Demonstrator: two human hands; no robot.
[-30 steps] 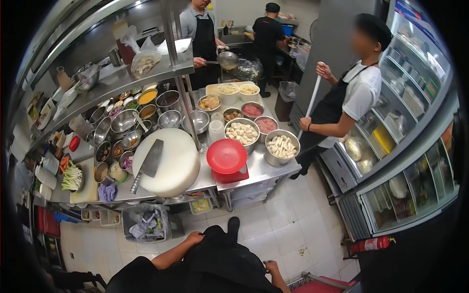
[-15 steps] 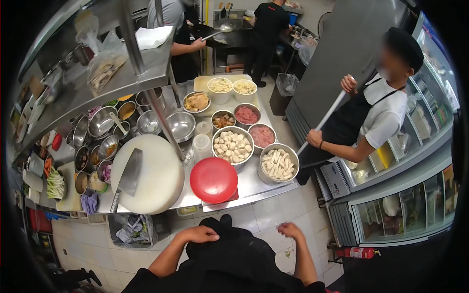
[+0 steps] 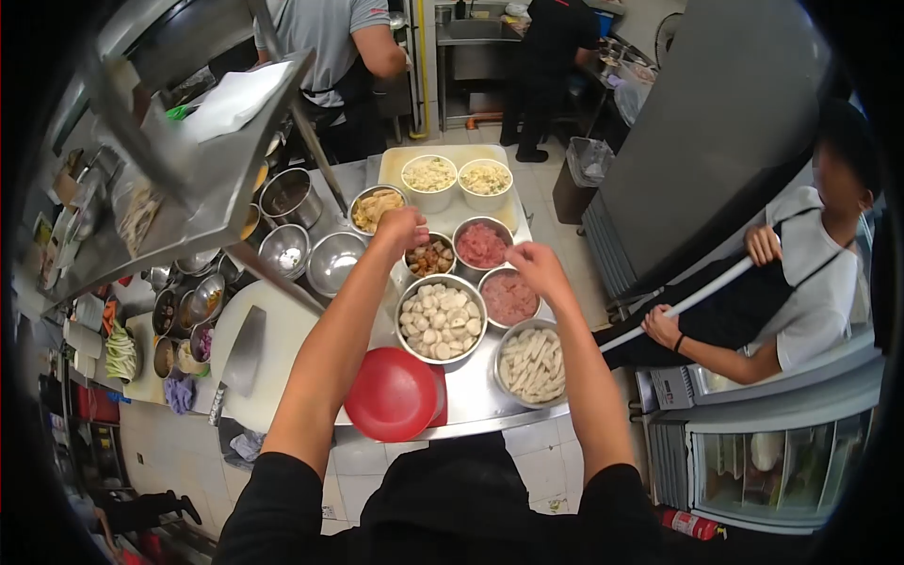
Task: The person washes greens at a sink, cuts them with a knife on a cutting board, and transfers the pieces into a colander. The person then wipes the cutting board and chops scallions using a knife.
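Note:
My left hand is over the edge between a steel bowl of yellowish meat pieces and a smaller bowl of browned chunks. Its fingers are loosely bent and partly turned away, with nothing visible in them. At the rims of two bowls of pink minced meat, one farther back and one nearer, is my right hand, fingers loosely apart and holding nothing visible. Closer to me stand a bowl of whitish balls, a bowl of pale strips and a red plate or lid.
Two white tubs of chopped pale food stand on a board at the back. A cleaver lies on the round chopping block. A steel shelf overhangs the left. At right, a person grips a white pole.
Both my hands have risen from beside my body and reached forward over the bowls. My view has shifted closer to the table. The person with the pole now appears farther right and lower.

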